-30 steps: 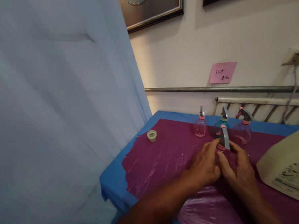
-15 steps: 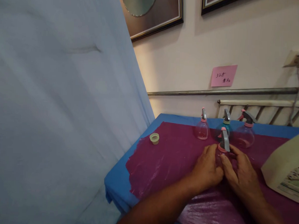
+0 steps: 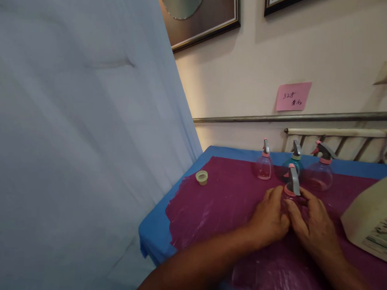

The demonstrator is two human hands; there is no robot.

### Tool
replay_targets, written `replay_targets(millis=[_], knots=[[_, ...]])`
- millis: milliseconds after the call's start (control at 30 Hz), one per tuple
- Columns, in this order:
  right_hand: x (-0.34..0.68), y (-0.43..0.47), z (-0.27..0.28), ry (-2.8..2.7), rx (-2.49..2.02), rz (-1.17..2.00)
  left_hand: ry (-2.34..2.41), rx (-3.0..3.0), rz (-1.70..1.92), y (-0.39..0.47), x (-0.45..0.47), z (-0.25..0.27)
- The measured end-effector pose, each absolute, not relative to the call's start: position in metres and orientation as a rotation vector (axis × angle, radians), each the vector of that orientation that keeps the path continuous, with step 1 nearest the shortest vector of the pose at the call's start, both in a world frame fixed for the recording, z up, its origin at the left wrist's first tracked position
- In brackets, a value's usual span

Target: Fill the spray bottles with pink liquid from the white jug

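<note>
Between my two hands stands a clear spray bottle [image 3: 290,190] with a pink collar and a grey and pink trigger head. My left hand [image 3: 269,212] wraps its left side, and my right hand [image 3: 315,221] closes round its right side. Most of the bottle's body is hidden behind my fingers. Just behind it are three more spray bottles: a clear one with a pink collar [image 3: 264,167], a teal one [image 3: 291,163] partly covered by the held bottle, and a wider clear one [image 3: 321,175] with a little pinkish liquid.
A purple plastic sheet [image 3: 217,193] covers much of the blue tablecloth [image 3: 153,231]. On it sits a small pale cap [image 3: 201,177]. A large cream jug [image 3: 370,212] stands at the right. A blue curtain [image 3: 78,135] hangs at the left, and a pink note [image 3: 293,96] is on the wall.
The view has shifted slightly, so the wall and table things appear a little further right. Both hands keep the same hold on the spray bottle.
</note>
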State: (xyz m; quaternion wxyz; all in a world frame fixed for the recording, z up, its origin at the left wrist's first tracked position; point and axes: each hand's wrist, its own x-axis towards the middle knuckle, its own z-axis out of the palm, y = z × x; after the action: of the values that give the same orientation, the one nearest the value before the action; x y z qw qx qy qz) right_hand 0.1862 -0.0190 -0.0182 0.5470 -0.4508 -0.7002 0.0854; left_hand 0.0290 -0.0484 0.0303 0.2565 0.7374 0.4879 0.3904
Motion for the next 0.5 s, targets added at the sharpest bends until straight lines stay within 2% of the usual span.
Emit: replay_targets(millis=[500], knots=[[0.183,-0.021,-0.008,-1.685,-1.004,0.187,1.351,2.032,1.112,-0.042,0.02,0.026]])
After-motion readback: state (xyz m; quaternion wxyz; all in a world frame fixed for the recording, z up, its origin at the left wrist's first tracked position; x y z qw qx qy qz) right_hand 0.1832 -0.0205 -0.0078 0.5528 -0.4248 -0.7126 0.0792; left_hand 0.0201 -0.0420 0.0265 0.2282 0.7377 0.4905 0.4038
